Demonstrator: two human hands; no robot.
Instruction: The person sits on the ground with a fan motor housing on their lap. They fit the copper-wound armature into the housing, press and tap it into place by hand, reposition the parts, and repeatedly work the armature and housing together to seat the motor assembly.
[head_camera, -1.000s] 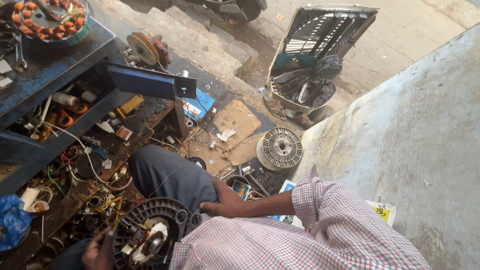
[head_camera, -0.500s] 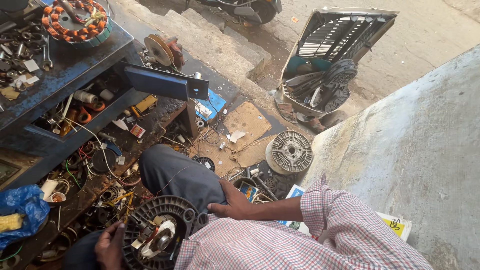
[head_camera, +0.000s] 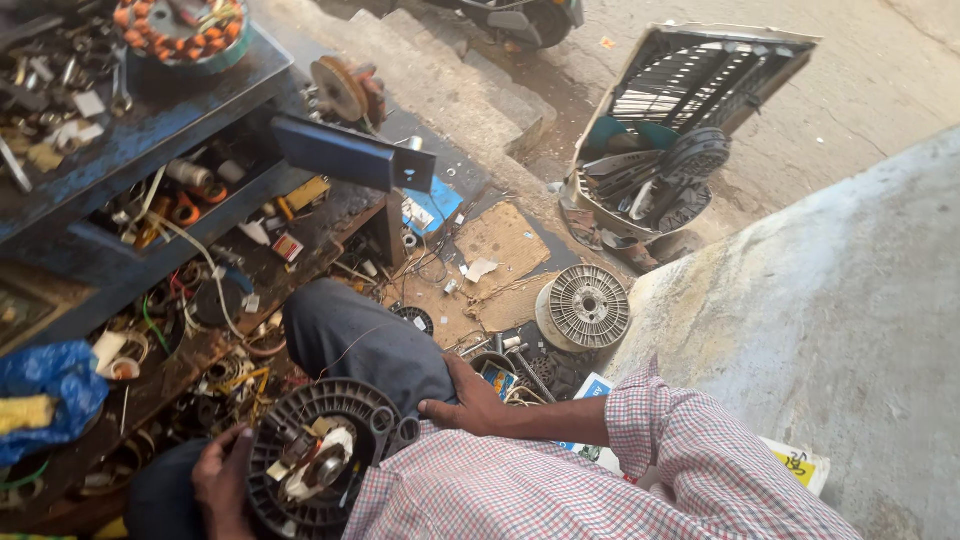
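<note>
Left hand (head_camera: 222, 482) fingers curled, gripping rim of round black ribbed motor housing (head_camera: 322, 458) in lap. Right hand (head_camera: 467, 398) open, flat on dark trouser knee (head_camera: 360, 340).

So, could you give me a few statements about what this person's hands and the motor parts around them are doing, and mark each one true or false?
1. The left hand grips the rim of the round black motor housing. True.
2. The right hand holds a screwdriver. False: it rests flat on the trouser leg, holding nothing.
3. A ribbed grey disc lies on the ground near the concrete block. True.
4. The motor housing sits on the blue workbench. False: it is in the person's lap.
</note>
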